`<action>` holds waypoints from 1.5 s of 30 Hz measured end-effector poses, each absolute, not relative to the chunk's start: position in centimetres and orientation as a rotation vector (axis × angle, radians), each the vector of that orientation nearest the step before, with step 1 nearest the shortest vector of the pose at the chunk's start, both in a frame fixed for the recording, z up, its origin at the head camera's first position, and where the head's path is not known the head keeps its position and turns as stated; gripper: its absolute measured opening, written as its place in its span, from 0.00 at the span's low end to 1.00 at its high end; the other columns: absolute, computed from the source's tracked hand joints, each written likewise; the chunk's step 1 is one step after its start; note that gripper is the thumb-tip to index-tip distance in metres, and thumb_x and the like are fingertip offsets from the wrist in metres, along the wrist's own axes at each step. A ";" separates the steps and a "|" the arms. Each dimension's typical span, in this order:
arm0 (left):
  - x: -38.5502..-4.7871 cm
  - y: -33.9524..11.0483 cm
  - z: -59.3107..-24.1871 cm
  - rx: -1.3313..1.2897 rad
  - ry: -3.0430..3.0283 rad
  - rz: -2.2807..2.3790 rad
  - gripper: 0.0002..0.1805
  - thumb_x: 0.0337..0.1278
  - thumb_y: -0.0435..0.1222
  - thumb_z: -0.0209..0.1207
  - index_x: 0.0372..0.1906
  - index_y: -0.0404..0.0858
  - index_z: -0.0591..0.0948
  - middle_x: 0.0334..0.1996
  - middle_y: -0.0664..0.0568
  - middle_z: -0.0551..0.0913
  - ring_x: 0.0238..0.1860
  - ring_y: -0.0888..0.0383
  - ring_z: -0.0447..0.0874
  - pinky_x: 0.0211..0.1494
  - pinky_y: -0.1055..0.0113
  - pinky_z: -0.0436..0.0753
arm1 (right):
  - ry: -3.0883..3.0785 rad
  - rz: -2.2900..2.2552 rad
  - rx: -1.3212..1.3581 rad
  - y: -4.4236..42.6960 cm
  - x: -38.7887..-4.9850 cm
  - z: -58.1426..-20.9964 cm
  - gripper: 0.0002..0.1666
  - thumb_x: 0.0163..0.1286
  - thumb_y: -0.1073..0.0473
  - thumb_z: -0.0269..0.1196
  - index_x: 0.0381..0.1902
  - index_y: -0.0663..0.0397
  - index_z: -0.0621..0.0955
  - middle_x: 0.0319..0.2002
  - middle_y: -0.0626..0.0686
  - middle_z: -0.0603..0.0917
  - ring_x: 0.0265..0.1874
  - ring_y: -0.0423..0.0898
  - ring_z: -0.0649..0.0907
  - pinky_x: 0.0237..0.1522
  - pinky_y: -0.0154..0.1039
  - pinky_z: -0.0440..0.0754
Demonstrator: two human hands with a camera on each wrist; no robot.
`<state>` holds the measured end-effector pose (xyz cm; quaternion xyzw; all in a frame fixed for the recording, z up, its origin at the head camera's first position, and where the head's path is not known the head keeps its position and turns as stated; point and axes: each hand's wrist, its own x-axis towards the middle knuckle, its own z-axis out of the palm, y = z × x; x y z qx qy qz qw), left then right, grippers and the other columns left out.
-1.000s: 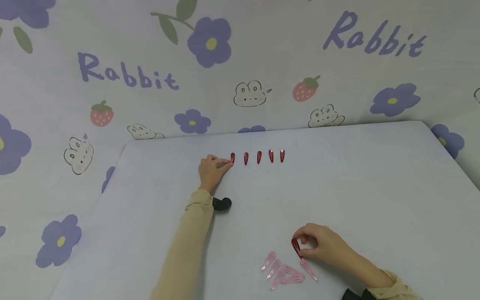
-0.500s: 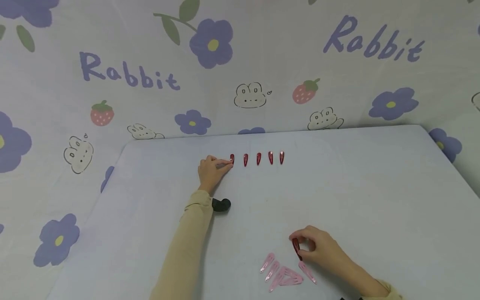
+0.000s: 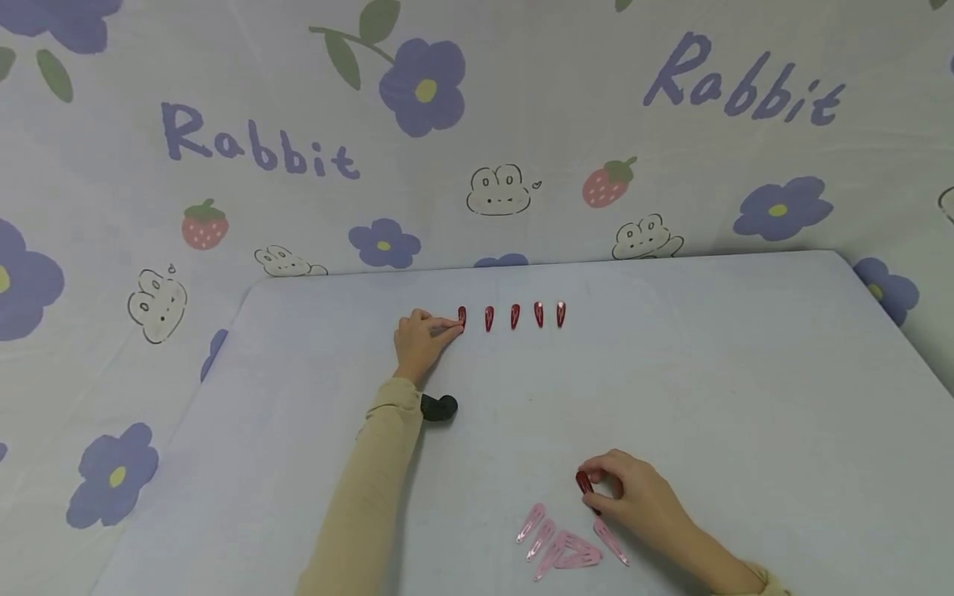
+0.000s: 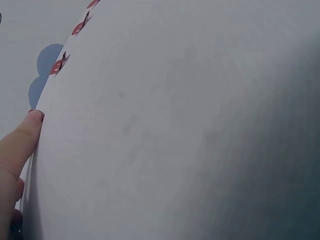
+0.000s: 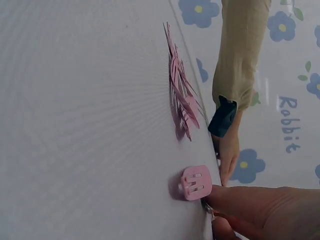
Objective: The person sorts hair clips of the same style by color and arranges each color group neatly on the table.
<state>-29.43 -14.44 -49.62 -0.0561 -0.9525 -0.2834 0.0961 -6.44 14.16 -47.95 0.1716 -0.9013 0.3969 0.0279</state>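
Observation:
At the far side of the table, my left hand (image 3: 421, 341) pinches the leftmost red snap hair clip (image 3: 462, 318) between thumb and finger. Several more red clips (image 3: 515, 316) stretch to its right in a spaced row. Nearer to me, another red snap hair clip (image 3: 585, 482) is between the thumb and fingertips of my right hand (image 3: 641, 497). Just below it lies a single pink hair clip (image 3: 611, 542), which appears close by in the right wrist view (image 5: 197, 182). In the left wrist view a fingertip (image 4: 36, 116) largely hides the clip there.
Several pink hair clips (image 3: 542, 540) lie in a loose, partly overlapping group left of the right hand. Beneath everything is a white tabletop (image 3: 708, 372); a printed cloth (image 3: 551, 108) hangs behind its far edge. A black wrist device (image 3: 440, 407) sits at the left cuff.
My right hand has shifted slightly with its red clip, which now sits a little apart from the single pink clip. The left hand keeps its place at the row.

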 end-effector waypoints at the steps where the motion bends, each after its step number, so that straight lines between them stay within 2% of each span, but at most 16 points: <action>1: -29.4 -14.5 -49.6 -0.170 -2.820 -0.842 0.17 0.47 0.52 0.61 0.37 0.47 0.86 0.37 0.47 0.72 0.39 0.49 0.65 0.43 0.55 0.62 | -2.786 1.231 0.526 14.1 -6.4 -47.9 0.17 0.45 0.64 0.71 0.36 0.54 0.80 0.28 0.40 0.74 0.18 0.33 0.65 0.18 0.29 0.65; 8: -29.2 -15.4 -49.8 -0.129 -2.814 -0.785 0.16 0.45 0.53 0.62 0.36 0.48 0.86 0.37 0.48 0.73 0.38 0.49 0.66 0.41 0.56 0.63 | -2.761 1.325 0.538 13.7 -6.7 -47.8 0.12 0.50 0.66 0.68 0.32 0.50 0.79 0.21 0.36 0.73 0.15 0.32 0.64 0.16 0.29 0.64; 13: -29.2 -15.5 -49.7 -0.202 -2.804 -0.770 0.16 0.47 0.52 0.61 0.37 0.47 0.86 0.36 0.47 0.73 0.37 0.49 0.67 0.41 0.55 0.64 | -2.733 1.343 0.533 13.8 -6.9 -47.6 0.09 0.51 0.63 0.68 0.29 0.49 0.78 0.19 0.35 0.74 0.15 0.32 0.64 0.16 0.29 0.64; 22: -29.1 -15.1 -49.8 -0.256 -2.827 -0.727 0.16 0.51 0.52 0.58 0.36 0.46 0.85 0.35 0.49 0.72 0.38 0.49 0.67 0.42 0.54 0.63 | -2.771 1.417 0.535 14.3 -7.2 -47.4 0.07 0.54 0.64 0.66 0.28 0.50 0.77 0.18 0.37 0.76 0.13 0.33 0.65 0.16 0.30 0.64; 30: -29.1 -15.2 -50.1 -0.221 -2.840 -0.744 0.17 0.50 0.53 0.58 0.36 0.46 0.85 0.36 0.49 0.72 0.40 0.50 0.67 0.43 0.54 0.62 | -2.791 1.562 0.535 14.6 -7.6 -46.7 0.04 0.57 0.65 0.63 0.29 0.55 0.78 0.20 0.41 0.77 0.16 0.35 0.71 0.19 0.31 0.69; 35: -28.9 -15.0 -49.4 -0.220 -2.845 -0.741 0.15 0.50 0.51 0.60 0.35 0.45 0.85 0.35 0.49 0.72 0.38 0.50 0.67 0.42 0.54 0.63 | -2.893 1.694 0.506 15.7 -8.7 -45.8 0.06 0.57 0.61 0.63 0.31 0.57 0.78 0.22 0.45 0.77 0.19 0.37 0.72 0.20 0.33 0.70; 41: -29.2 -14.3 -48.4 -0.266 -2.877 -0.639 0.15 0.50 0.51 0.59 0.35 0.46 0.86 0.30 0.50 0.74 0.32 0.51 0.70 0.35 0.56 0.67 | -2.979 1.778 0.552 17.2 -11.1 -45.0 0.08 0.56 0.63 0.64 0.32 0.60 0.77 0.24 0.48 0.77 0.24 0.41 0.74 0.26 0.34 0.70; 45: -29.4 -13.9 -48.0 -0.281 -2.911 -0.618 0.15 0.51 0.50 0.59 0.36 0.46 0.86 0.29 0.50 0.75 0.33 0.51 0.72 0.35 0.55 0.69 | -3.002 1.788 0.548 17.7 -13.3 -44.2 0.08 0.56 0.63 0.63 0.33 0.62 0.77 0.23 0.50 0.77 0.22 0.42 0.72 0.24 0.34 0.69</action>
